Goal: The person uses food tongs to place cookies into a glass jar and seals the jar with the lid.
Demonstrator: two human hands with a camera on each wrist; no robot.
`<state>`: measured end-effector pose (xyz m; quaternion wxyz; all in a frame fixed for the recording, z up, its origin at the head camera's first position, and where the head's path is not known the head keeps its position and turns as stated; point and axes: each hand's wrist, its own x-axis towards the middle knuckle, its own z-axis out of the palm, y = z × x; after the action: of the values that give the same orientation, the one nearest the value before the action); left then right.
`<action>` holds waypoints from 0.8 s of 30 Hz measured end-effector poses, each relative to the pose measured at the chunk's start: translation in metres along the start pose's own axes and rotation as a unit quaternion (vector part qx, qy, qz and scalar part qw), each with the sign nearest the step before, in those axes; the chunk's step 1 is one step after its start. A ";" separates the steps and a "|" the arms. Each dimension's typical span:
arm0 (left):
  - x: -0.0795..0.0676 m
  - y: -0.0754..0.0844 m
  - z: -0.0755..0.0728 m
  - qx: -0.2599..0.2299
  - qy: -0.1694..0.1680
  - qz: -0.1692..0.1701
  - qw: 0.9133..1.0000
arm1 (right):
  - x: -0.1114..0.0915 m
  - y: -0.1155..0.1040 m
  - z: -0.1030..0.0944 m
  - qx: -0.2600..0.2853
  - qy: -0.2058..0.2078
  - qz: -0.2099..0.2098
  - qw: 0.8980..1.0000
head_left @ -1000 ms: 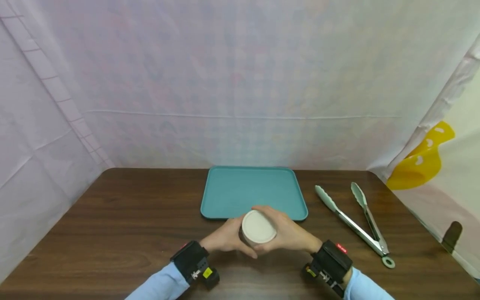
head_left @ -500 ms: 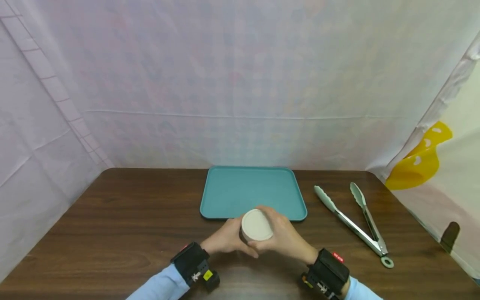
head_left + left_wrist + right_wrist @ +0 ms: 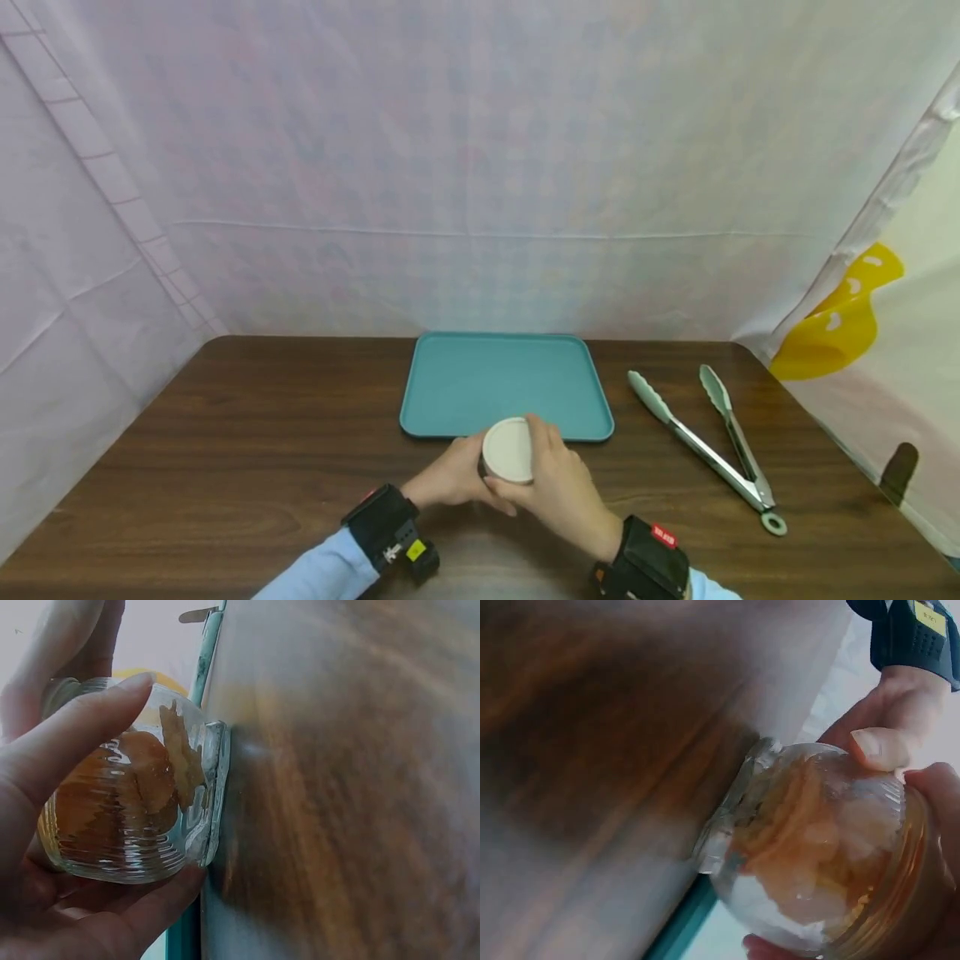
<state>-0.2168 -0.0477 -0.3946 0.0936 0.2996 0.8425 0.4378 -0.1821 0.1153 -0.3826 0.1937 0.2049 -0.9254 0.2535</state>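
A clear ribbed jar (image 3: 135, 795) with orange-brown pieces inside stands upright on the dark wooden table, at the near edge of the teal tray (image 3: 502, 383). In the head view only its round white lid (image 3: 507, 451) shows well. My left hand (image 3: 452, 475) wraps the jar's glass body from the left, thumb across the near side. From the right, my right hand (image 3: 564, 490) grips the lid's edge between thumb and fingers. The right wrist view shows the jar's glass base (image 3: 739, 817) against the tabletop and the lid end under the right fingers.
Metal tongs (image 3: 720, 462) with pale green tips lie spread on the table's right side. A yellow cut-out shape (image 3: 832, 333) hangs at the right by the pale cloth wall (image 3: 480, 167). The tray sits at the table's back edge.
My right hand has turned about the lid, its wrist swinging left and nearer, its fingers shifting along the lid's right edge. The left hand stays nearly still on the jar.
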 end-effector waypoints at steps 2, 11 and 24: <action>0.000 0.000 0.000 -0.003 -0.004 0.003 1.000 | 0.000 0.002 -0.003 0.011 -0.030 0.003 0.999; 0.000 -0.001 -0.001 -0.028 -0.017 -0.002 0.999 | 0.021 0.033 -0.029 0.182 -0.242 -0.053 0.952; -0.001 -0.002 0.001 -0.020 -0.007 -0.002 1.000 | 0.028 0.041 -0.016 0.213 -0.227 -0.100 0.945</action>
<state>-0.2160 -0.0481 -0.3970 0.1063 0.2993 0.8333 0.4526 -0.2215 0.1478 -0.3728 -0.0450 0.3848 -0.8442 0.3704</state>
